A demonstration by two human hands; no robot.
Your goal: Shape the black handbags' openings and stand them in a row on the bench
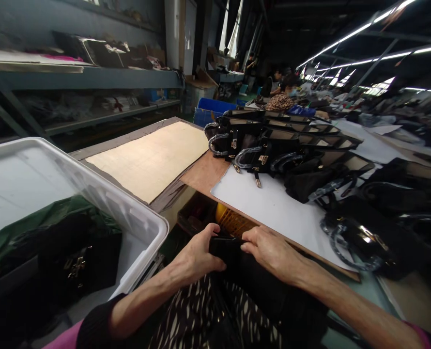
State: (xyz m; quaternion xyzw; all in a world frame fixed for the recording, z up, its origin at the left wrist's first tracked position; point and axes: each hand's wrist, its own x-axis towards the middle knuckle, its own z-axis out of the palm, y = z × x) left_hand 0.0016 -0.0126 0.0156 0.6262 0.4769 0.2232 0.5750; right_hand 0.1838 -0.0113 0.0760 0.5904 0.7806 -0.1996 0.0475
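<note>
A black bag piece (233, 249) lies over the lap, its upper edge between my two hands. My left hand (203, 252) grips the left end of that edge, thumb on the near side. At the right end, my right hand (262, 245) pinches the edge with fingers and thumb together. The lower part of the black piece is dark and hard to tell from the patterned clothing beneath it. Several black handbags (262, 150) with plastic-wrapped handles and gold clasps stand on the table beyond my hands.
A white bin (157, 225) at the left holds black bags and green plastic. A white sheet (269, 203) and a cream board (153, 155) lie on the table. Below its edge is a yellow basket (233, 220). People sit far back.
</note>
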